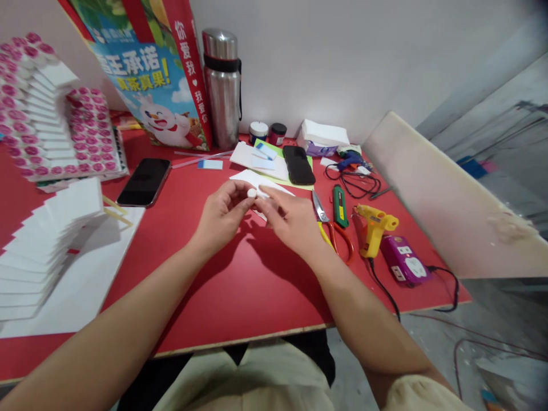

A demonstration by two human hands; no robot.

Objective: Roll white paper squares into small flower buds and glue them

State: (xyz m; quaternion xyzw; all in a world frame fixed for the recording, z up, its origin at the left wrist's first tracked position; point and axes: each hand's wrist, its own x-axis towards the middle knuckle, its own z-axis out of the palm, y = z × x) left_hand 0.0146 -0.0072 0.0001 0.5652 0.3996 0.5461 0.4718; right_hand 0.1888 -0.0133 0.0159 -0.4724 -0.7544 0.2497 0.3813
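Both my hands meet above the red table [240,285], a little past its middle. My left hand [222,211] pinches a small white round piece [252,193] between thumb and fingertips. My right hand [291,220] is closed beside it, its fingertips touching the same white piece and a bit of white paper. A white paper sheet [252,178] lies on the table just beyond my fingers.
Scissors [329,228], a green cutter [340,206], a yellow glue gun [374,228] and a purple power strip [405,261] lie right. Two phones [144,181] [298,164], a steel flask [221,88] and a red bag [158,74] stand behind. White cards [47,240] and pink-dotted stacks [64,131] fill the left.
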